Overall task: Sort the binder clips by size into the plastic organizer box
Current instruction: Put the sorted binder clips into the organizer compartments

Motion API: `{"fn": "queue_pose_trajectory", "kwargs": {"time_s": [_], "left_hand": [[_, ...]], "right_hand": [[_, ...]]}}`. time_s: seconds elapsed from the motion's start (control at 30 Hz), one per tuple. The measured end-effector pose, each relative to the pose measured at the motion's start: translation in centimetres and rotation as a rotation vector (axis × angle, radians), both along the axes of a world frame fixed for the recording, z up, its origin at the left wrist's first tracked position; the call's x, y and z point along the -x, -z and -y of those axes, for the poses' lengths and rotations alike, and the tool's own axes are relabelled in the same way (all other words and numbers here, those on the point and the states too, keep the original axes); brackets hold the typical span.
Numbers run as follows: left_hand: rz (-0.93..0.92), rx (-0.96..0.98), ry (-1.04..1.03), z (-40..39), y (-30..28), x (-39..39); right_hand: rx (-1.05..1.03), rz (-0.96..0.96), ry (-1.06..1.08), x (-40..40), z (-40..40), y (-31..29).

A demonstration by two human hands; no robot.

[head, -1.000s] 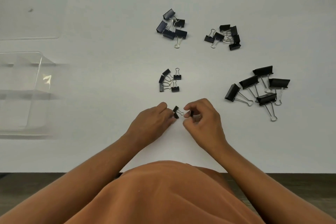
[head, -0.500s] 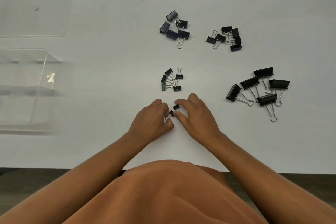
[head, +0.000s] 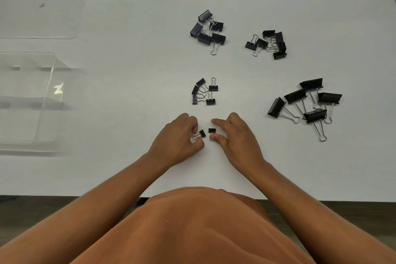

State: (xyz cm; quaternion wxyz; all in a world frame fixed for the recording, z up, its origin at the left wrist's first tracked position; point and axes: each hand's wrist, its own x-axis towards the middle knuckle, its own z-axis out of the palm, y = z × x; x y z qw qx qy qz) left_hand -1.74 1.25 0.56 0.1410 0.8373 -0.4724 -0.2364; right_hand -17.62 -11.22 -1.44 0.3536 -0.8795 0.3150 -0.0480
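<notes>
Clear organizer box [head: 27, 100] sat far left on the worktop [head: 128, 70], nothing visible inside. Left hand [head: 177, 141] pinched one tiny clip [head: 202, 133]; right hand [head: 237, 137], fingers loose, touched another tiny clip [head: 212, 130]. Sorted clip piles [head: 305, 100] lay right.

I have both forearms reaching forward, hands close together. My left hand [head: 176, 139] is curled, fingertips pinching a tiny clip's [head: 201, 134] wire handle. My right hand [head: 236, 137] lies flatter, forefinger extended, thumb touching the other clip's [head: 212, 130] handle.
</notes>
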Motion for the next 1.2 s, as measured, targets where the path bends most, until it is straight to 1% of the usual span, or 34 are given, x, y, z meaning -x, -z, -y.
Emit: {"fn": "queue_pose_trajectory", "kwargs": {"time_s": [0.1,0.2,0.33,0.43,0.53,0.63,0.7,0.8,0.87,0.9,0.97,1.03,1.1,1.17,1.2], "left_hand": [[0.055,0.089,0.06,-0.2,0.6,0.2],[0.045,0.076,0.076,0.0,1.2,0.3],[0.05,0.1,0.132,-0.1,1.7,0.3],[-0.062,0.064,0.04,0.2,1.4,-0.2],[-0.099,0.018,0.067,0.6,1.0,-0.7],[-0.053,-0.043,0.146,0.3,1.0,-1.1],[0.012,-0.032,0.2,0.0,1.3,-1.3],[0.096,-0.022,0.224,-1.1,1.5,-2.0],[0.101,-0.027,0.2,-2.1,1.5,-2.6],[0.067,-0.003,0.167,-2.8,1.5,-2.8],[-0.097,0.081,0.031,-3.9,0.9,-3.6],[-0.283,0.164,-0.134,-5.1,-0.3,-4.9],[-0.413,0.249,-0.283,-6.6,-1.8,-6.4],[-0.515,0.328,-0.404,-8.4,-3.4,-8.1],[-0.547,0.37,-0.459,-9.7,-4.2,-9.1]], "right_hand": [[-0.022,0.002,0.033,-0.1,-0.2,-0.1],[-0.066,0.014,0.072,-0.4,-0.2,-0.3],[-0.145,-0.045,0.087,-0.8,0.1,-0.7],[-0.193,-0.088,0.086,-1.0,0.3,-1.1],[-0.242,-0.121,0.068,-1.1,0.7,-1.8],[-0.269,-0.182,0.018,-1.4,1.2,-2.4],[-0.287,-0.208,-0.001,-1.4,1.5,-2.7],[-0.332,-0.192,0.001,-1.8,1.2,-3.6],[-0.39,-0.15,0.054,-2.5,0.5,-4.2],[-0.42,-0.122,0.095,-3.1,0.0,-4.3],[-0.49,-0.062,0.203,-4.5,-1.3,-4.7],[-0.615,-0.009,0.332,-6.2,-3.0,-5.3],[-0.769,0.046,0.43,-8.1,-5.2,-5.9],[-0.873,0.085,0.449,-10.2,-7.5,-6.5],[-0.897,0.089,0.424,-11.6,-8.9,-6.7]]}}
